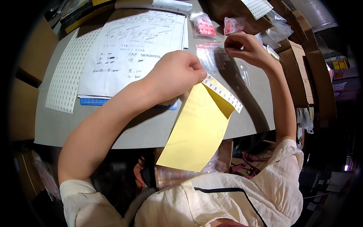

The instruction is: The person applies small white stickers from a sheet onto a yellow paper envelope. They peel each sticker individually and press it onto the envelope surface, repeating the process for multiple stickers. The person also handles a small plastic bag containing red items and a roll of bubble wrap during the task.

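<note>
My left hand pinches a sheet of small round-marked stickers by its upper corner. The sheet's yellow backing faces up and hangs over the table's front edge. Along its top, a folded strip shows the white sticker side. To the right, my right hand is raised over the table with thumb and fingertips drawn together. Anything between them is too small to make out. Under and beside its fingertips lie small transparent zip bags with a red seal line. Another small transparent bag lies nearer to me.
A handwritten paper rests on a blue board at left, beside another sticker sheet. Red-printed packets lie at the back. Cardboard boxes line the right side of the grey table.
</note>
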`<state>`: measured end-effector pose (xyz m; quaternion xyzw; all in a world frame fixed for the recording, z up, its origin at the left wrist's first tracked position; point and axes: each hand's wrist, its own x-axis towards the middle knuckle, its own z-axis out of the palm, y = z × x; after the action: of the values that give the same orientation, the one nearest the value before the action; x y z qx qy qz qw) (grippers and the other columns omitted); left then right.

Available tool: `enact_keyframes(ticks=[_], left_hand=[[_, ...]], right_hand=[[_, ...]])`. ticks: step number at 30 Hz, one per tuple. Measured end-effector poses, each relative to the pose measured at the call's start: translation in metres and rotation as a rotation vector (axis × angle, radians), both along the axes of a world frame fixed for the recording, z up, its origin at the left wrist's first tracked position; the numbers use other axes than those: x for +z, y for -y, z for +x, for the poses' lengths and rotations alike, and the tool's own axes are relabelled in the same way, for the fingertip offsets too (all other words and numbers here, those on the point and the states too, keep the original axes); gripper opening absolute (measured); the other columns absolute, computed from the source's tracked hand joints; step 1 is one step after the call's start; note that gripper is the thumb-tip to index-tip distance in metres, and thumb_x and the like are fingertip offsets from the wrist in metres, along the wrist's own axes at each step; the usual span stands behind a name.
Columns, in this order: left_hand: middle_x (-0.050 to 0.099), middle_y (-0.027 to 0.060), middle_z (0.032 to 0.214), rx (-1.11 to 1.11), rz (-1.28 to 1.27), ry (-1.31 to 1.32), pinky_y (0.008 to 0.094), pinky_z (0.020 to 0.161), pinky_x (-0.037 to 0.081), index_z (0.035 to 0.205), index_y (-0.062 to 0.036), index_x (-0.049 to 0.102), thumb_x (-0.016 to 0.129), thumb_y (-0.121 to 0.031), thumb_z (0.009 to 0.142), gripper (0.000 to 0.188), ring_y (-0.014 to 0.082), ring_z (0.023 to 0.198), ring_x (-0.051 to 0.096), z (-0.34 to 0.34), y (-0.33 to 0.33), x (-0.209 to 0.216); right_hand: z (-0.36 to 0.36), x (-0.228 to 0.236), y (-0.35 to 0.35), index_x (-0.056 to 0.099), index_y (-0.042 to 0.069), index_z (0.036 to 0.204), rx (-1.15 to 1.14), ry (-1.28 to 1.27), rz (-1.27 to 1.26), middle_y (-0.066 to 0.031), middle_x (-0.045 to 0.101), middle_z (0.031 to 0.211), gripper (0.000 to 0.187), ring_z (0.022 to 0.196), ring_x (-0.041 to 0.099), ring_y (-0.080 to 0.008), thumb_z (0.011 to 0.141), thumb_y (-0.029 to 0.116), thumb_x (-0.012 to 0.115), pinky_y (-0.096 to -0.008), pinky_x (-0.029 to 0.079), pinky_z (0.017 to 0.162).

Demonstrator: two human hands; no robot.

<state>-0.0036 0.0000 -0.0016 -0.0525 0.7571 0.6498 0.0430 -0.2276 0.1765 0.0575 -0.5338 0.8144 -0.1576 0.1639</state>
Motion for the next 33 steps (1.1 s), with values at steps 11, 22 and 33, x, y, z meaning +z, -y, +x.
enact_keyframes(ticks=[11, 22, 33], left_hand=[[0.069, 0.0054, 0.076, -0.021, -0.002, 0.019, 0.0239, 0.054, 0.052, 0.095, 0.0026, 0.066, 0.067, -0.016, 0.099, 0.019, 0.0083, 0.062, 0.064, 0.001, -0.001, 0.003], [0.068, 0.0065, 0.078, -0.007, 0.116, 0.021, 0.0253, 0.052, 0.054, 0.095, 0.0041, 0.068, 0.065, -0.015, 0.099, 0.02, 0.0109, 0.063, 0.065, 0.002, -0.002, -0.004], [0.065, 0.005, 0.074, -0.002, 0.142, 0.018, 0.0264, 0.051, 0.055, 0.089, 0.0042, 0.066, 0.061, -0.009, 0.096, 0.016, 0.0113, 0.061, 0.064, 0.003, -0.007, -0.003]], right_hand=[[-0.028, 0.005, -0.001, 0.068, 0.002, 0.076, -0.348, -0.012, 0.606, -0.0016, 0.062, 0.065, 0.039, 0.059, 0.06, -0.009, 0.087, 0.037, 0.083, -0.0266, 0.044, 0.051], [0.104, 0.005, -0.009, 0.065, 0.0, 0.108, -0.026, 0.295, -0.058, -0.001, 0.067, 0.094, 0.019, 0.086, 0.061, -0.0082, 0.095, 0.01, 0.074, -0.0262, 0.052, 0.078], [0.137, -0.006, -0.014, 0.062, 0.003, 0.098, 0.027, -0.223, -0.199, -0.0154, 0.066, 0.089, 0.017, 0.082, 0.066, -0.0377, 0.088, 0.012, 0.073, -0.0438, 0.052, 0.07]])
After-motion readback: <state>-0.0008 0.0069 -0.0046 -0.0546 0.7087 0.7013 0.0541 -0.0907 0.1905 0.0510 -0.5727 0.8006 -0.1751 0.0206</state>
